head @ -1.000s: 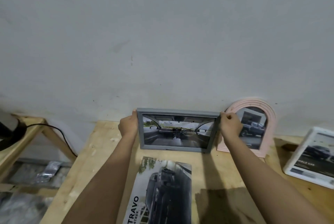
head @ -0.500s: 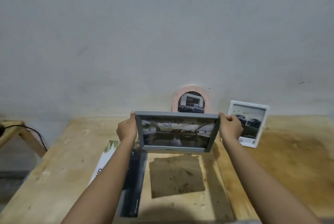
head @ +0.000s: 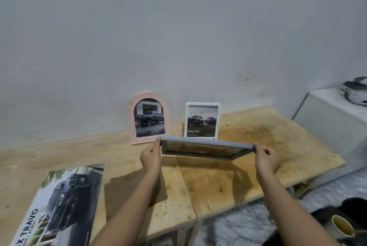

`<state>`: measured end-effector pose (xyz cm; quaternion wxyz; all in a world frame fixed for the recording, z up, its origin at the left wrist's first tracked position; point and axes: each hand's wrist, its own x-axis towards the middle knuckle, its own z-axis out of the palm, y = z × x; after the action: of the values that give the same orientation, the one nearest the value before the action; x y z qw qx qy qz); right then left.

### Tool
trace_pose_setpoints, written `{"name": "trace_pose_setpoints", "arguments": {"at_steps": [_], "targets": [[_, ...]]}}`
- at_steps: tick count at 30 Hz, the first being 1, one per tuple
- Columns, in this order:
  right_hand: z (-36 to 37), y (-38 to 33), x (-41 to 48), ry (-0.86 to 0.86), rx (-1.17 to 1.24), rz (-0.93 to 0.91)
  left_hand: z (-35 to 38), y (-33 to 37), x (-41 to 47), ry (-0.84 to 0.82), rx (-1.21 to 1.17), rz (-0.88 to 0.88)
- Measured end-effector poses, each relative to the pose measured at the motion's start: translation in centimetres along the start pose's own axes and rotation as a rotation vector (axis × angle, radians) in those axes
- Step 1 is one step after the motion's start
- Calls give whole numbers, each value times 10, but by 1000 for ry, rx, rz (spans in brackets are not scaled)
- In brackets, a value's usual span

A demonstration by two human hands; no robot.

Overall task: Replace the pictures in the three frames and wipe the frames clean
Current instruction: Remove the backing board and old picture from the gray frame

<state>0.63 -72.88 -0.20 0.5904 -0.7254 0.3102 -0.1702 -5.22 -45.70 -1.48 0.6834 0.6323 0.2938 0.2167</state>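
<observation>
I hold a grey rectangular frame (head: pixel 204 149) above the wooden table (head: pixel 218 182), tipped almost flat with its glass facing up. My left hand (head: pixel 151 157) grips its left end and my right hand (head: pixel 266 158) grips its right end. Behind it, a pink arched frame (head: pixel 149 117) and a white rectangular frame (head: pixel 202 119) lean upright against the wall, each with a car picture. A large car poster (head: pixel 59 204) lies flat on the table at the lower left.
A white cabinet (head: pixel 335 122) with a dark object on top stands at the right. A cup of yellowish liquid (head: pixel 342 226) sits low at the right beside something dark. The table's front edge drops to a marbled floor (head: pixel 244 224).
The grey frame has come away from the wall, toward me, and tipped from upright to nearly flat. The view has swung right and down, so the other two frames now show fully.
</observation>
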Motion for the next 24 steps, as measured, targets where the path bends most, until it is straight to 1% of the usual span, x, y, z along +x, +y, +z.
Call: {"name": "trace_pose_setpoints", "arguments": {"at_steps": [4,8,11,13,15,17,20,22,24], "targets": [[-19,31,11,-17,-6,72,2,-36,-16,-116,11,-48],[-27,45,22,-31,1,77,-4,-58,-35,-177,49,-73],[-30,60,27,-47,-10,69,-1,-69,-52,-216,-3,-89],[-31,76,26,-60,-47,92,0,-78,-61,-268,-19,-135],[-34,96,25,-74,-99,140,-3,-94,-66,-279,-10,-201],[-35,115,25,-87,-120,177,-6,-105,-69,-276,51,-233],[-31,132,28,-124,-164,195,-5,-118,-69,-293,194,-202],[-28,139,31,-182,-169,217,-5,-128,-69,-316,247,-218],[-26,145,36,-255,-211,247,-4,-141,-68,-339,362,-190]]}}
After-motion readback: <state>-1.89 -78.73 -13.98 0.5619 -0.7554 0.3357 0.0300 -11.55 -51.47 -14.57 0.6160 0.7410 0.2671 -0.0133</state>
